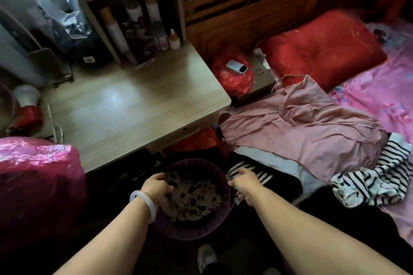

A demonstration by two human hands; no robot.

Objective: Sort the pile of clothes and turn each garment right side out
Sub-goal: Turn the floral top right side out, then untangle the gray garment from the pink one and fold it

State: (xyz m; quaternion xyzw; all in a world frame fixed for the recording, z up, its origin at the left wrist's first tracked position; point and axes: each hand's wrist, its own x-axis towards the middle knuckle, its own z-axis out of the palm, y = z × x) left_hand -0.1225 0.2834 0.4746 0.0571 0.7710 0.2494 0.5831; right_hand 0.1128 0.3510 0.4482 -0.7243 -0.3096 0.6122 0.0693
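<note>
A dark purple basket (225, 176) stands on the floor and holds a spotted cream-and-dark garment (194, 198). My left hand (156, 187), with a pale bangle on the wrist, reaches into the basket's left side and grips the spotted garment. My right hand (245, 182) is at the basket's right rim, fingers curled over a black-and-white striped garment (257, 174). On the bed lie a pink garment (301, 127) and a crumpled striped top (384, 174).
A wooden desk (125, 105) with shelves of bottles fills the left. A pink plastic bag (38, 176) sits at the lower left. A red pillow (321, 49), a red bag with a power bank (237, 69) and a pink sheet (380, 91) lie to the right. My shoe (206, 257) is below.
</note>
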